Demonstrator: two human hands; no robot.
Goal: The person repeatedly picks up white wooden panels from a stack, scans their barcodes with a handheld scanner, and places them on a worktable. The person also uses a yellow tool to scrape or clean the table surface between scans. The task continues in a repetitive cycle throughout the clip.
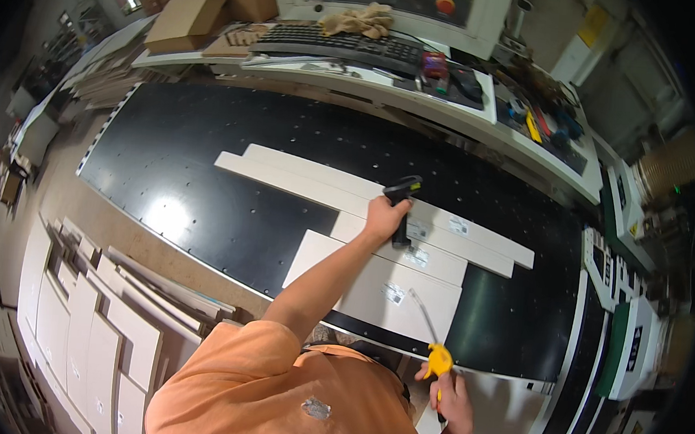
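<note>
My left hand point(384, 218) is closed around a black handheld barcode scanner point(403, 190), held over several pale boards on a black table. Two long narrow boards point(302, 174) lie side by side at the back, with a shorter board point(442, 263) and a wide panel point(361, 301) nearer me. Small printed labels point(418, 257) are stuck on them. At the table's front edge, my right hand point(455, 403) grips a yellow air blow gun point(439, 360). Its thin bent nozzle points up over the wide panel's right part.
The black table point(207, 132) is dotted with small holes. Behind it, a shelf carries a keyboard point(340, 47), a glove point(359, 20) and hand tools point(534, 126) below a control panel. Cut boards point(97, 336) stand stacked at left. Machine parts point(635, 346) line the right side.
</note>
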